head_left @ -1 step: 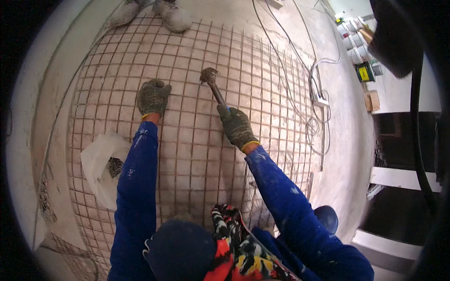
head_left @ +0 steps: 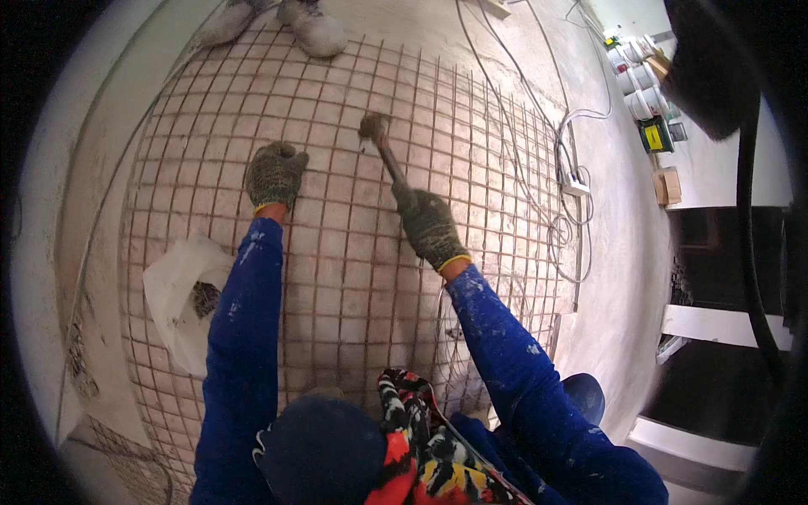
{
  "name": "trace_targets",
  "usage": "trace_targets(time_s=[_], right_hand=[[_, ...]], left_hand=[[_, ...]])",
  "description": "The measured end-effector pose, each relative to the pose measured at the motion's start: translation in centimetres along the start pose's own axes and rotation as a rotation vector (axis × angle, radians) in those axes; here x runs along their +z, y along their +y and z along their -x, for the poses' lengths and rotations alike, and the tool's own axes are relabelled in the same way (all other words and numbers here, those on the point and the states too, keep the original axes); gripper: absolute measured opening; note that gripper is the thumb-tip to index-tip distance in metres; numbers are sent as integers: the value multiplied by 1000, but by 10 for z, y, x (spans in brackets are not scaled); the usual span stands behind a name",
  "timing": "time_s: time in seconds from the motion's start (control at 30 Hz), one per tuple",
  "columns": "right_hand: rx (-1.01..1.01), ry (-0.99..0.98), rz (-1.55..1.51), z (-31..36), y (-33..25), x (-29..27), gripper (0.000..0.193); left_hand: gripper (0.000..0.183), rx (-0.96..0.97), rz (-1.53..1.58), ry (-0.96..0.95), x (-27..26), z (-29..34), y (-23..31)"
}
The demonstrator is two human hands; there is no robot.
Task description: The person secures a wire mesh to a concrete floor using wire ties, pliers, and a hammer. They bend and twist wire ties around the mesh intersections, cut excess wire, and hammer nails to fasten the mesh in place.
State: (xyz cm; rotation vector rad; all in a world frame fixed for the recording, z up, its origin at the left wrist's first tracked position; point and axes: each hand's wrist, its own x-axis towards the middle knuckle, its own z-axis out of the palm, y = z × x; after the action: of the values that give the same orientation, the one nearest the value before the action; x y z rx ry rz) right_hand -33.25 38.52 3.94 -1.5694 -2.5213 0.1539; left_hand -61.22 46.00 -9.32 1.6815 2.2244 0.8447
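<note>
My right hand (head_left: 431,225), in a dark knit glove with a yellow cuff, grips the handle of a hammer (head_left: 387,157). The hammer's dirt-coated head lies over the wire mesh (head_left: 341,261), a rusty square grid spread across the pale floor. To the left, my left hand (head_left: 276,174) wears a matching glove and is closed in a fist just over the mesh. Whatever its fingers hold, if anything, is hidden. Beside my left forearm sits an open white bag (head_left: 172,282) with small dark pieces (head_left: 204,298) inside, too small to name.
Worn, dusty shoes (head_left: 311,29) stand at the mesh's far edge. Grey cables (head_left: 539,189) loop along the right side to a white power strip (head_left: 575,186). Tubs (head_left: 641,88) and a cardboard box (head_left: 667,185) line the right wall. A ledge runs along the left.
My right hand and forearm have shifted slightly right, and the hammer head has turned a little. My left fist stays in place.
</note>
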Motion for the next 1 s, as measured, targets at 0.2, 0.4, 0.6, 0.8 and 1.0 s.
trace_targets(time_s=[0.2,0.4,0.6,0.8,1.0], right_hand=[[-46,368,-382,2,2,-38,20],[36,-32,64,1,8,28,27],[-236,547,76,8,13,-6,29],[111,226,-102,14,-9,34,15],[-29,309,-365,2,-14,14,13]], left_hand=[[37,-70,81,-55,-4,2,5],[36,-70,72,-53,-15,-2,16],[39,-23,19,-38,-11,1,12],[40,13,7,-20,-6,0,7],[38,-19,29,-36,-7,-2,10]])
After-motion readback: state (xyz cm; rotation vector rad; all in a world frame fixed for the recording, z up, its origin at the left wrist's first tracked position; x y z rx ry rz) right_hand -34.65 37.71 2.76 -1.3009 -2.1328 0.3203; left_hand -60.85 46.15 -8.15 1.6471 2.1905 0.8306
